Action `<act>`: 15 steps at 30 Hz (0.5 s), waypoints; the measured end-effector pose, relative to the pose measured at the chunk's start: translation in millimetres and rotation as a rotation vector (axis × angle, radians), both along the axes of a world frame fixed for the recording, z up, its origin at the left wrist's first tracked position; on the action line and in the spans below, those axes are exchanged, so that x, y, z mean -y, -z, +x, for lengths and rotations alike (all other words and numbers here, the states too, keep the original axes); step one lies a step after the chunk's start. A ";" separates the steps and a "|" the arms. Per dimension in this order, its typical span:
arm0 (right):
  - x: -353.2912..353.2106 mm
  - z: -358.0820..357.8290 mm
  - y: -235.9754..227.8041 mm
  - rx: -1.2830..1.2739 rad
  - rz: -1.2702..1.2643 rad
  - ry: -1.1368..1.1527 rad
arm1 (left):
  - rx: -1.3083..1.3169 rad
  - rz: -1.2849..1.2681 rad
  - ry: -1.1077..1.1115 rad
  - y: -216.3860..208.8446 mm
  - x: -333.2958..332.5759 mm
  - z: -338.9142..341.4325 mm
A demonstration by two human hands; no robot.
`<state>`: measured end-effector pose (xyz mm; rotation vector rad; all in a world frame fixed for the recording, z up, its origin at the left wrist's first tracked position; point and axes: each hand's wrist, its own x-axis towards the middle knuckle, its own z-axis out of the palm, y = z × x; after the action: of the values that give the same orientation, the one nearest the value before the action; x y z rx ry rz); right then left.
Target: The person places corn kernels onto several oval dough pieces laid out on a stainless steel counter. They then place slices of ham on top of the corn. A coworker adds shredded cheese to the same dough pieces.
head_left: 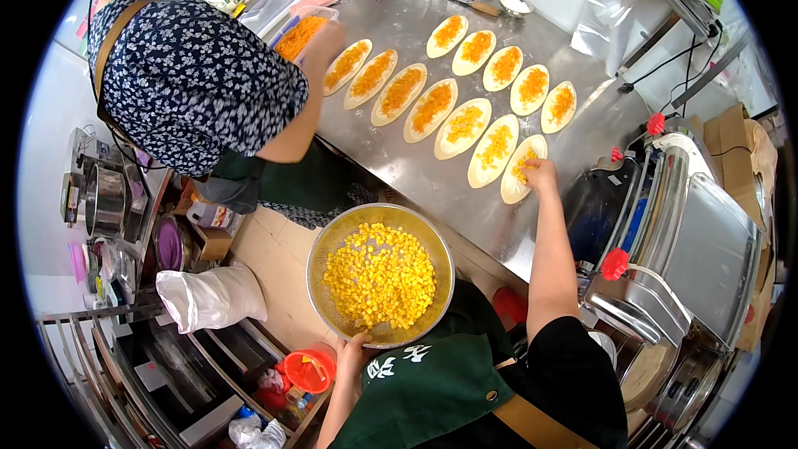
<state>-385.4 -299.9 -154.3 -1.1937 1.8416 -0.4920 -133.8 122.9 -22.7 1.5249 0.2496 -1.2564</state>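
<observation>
My left hand [354,351] grips the near rim of a round metal colander [435,241], its fingers closed on the edge. Yellow corn kernels [378,278] cover much of the colander's bottom. My right hand [540,175] is reached out over the nearest oval dough piece [514,192], fingers pinched together at the corn kernels on it. Beside it, another oval dough piece [493,152] carries corn over its middle. Farther along the two rows, several dough ovals [400,94] bear an orange shredded topping.
A co-worker in a dark floral shirt [191,75] stands at the left, one hand by a tub of orange shreds [301,37]. Knives [462,2] and a small white bowl [515,4] lie at the back of the steel table [374,145]. A roller machine [657,199] stands right.
</observation>
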 end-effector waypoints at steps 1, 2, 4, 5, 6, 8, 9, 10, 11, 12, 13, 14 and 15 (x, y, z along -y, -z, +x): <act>0.2 -2.3 2.0 -0.010 -0.003 -0.001 | -0.004 0.007 0.005 0.2 0.4 0.2; 1.1 -4.8 7.1 -0.019 -0.006 -0.004 | -0.007 0.013 0.010 0.3 0.6 0.6; 0.7 -6.9 12.9 0.009 -0.010 0.024 | -0.013 0.024 0.013 1.0 0.4 0.9; -0.2 -8.0 15.9 0.047 -0.012 0.055 | -0.017 0.027 0.012 2.0 -0.4 1.0; -1.2 -8.2 17.7 0.085 -0.013 0.085 | -0.019 0.031 0.010 3.0 -0.9 1.1; -1.0 -9.7 20.1 0.112 -0.014 0.109 | -0.029 0.022 0.003 1.7 0.7 0.0; -1.0 -10.5 21.0 0.126 -0.014 0.121 | -0.035 0.019 -0.001 0.5 1.4 -0.6; -0.7 -11.5 21.8 0.169 0.004 0.121 | -0.029 0.036 0.001 -0.9 2.2 -0.8; -0.4 -12.7 22.5 0.212 0.022 0.121 | -0.023 0.053 0.003 -2.5 3.2 -0.9; 0.3 -13.5 22.0 0.255 0.038 0.121 | -0.018 0.069 0.005 -3.7 4.2 -1.2; 1.0 -14.5 21.5 0.270 0.048 0.119 | -0.002 0.062 0.000 -4.8 5.3 -2.2; 1.7 -15.6 21.0 0.286 0.059 0.118 | 0.015 0.056 -0.006 -5.7 6.4 -3.6; 2.4 -16.1 19.3 0.302 0.069 0.116 | 0.032 0.050 -0.011 -6.5 7.0 -4.4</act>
<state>-401.5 -302.3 -173.6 -0.9146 1.6581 -0.6321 -138.2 115.9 -16.2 1.5828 0.2699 -1.2243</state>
